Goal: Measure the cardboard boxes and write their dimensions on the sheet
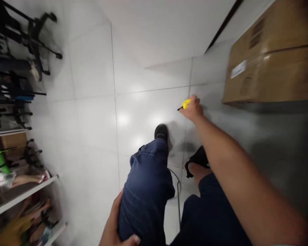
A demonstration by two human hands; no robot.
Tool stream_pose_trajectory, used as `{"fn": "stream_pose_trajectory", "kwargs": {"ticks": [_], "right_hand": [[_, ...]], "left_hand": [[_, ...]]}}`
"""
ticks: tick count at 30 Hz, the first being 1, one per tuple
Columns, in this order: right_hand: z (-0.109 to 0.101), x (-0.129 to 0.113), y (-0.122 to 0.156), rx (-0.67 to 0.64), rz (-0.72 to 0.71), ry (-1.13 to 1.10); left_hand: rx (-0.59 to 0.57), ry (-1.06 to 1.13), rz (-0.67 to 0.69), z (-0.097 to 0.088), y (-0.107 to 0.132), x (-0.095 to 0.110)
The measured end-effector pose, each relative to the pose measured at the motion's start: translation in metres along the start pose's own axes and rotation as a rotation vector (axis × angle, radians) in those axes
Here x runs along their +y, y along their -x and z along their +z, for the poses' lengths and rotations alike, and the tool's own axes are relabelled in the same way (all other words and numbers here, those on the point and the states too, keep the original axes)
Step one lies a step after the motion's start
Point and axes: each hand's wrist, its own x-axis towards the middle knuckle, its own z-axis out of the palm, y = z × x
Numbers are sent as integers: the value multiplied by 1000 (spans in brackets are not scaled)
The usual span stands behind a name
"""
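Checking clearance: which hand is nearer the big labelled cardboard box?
Right. The right hand, holding a small yellow object, is just left of the box in view, apart from it. The left hand rests on the blue trouser leg, farther off at lower left.

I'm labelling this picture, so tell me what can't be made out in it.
In the head view:
Yellow object: partly hidden by right hand.
Left hand: partly cut off by bottom edge.
White label: print blurred, too small.
Cardboard box: cut off by right edge.
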Motion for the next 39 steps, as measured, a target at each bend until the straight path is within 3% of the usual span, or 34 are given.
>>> {"fn": "stream_pose_trajectory", "kwargs": {"ticks": [1,4,7,10,12,13,15,18,21,23,27,31,33,37,39], "right_hand": [[-9,-13,29,-33,115,-193],[-46,-58,118,40,124,-362],[-93,-93,210,98,53,-521],[-134,-104,323,135,-58,-652],[-148,-100,413,143,-160,-769],[-151,-99,459,128,-268,-903],[-148,-101,543,123,-429,-1146],[-135,-114,626,197,-431,-1363],[-120,-117,660,392,-400,-1509],[-110,-112,670,440,-386,-1570],[-90,-100,682,311,-325,-1602],[-79,-101,687,316,-312,-1608],[-78,-104,687,343,-370,-1558],[-79,-109,697,346,-520,-1473],[-82,-110,710,293,-577,-1451]], "left_hand": [[-36,82,21,0,11,-14],[-172,264,72,9,20,-49],[-118,202,284,16,8,-53],[83,229,734,-1,0,-19],[210,377,1108,-22,6,18],[214,467,1249,-32,13,38],[240,688,1416,-44,37,77],[128,792,1469,-38,91,116],[-43,778,1448,-15,143,117],[-47,836,1434,1,166,103],[75,955,1486,17,187,76],[225,971,1523,16,198,65],[323,968,1530,14,202,62],[324,982,1582,12,207,57],[396,944,1630,12,212,56]]}}
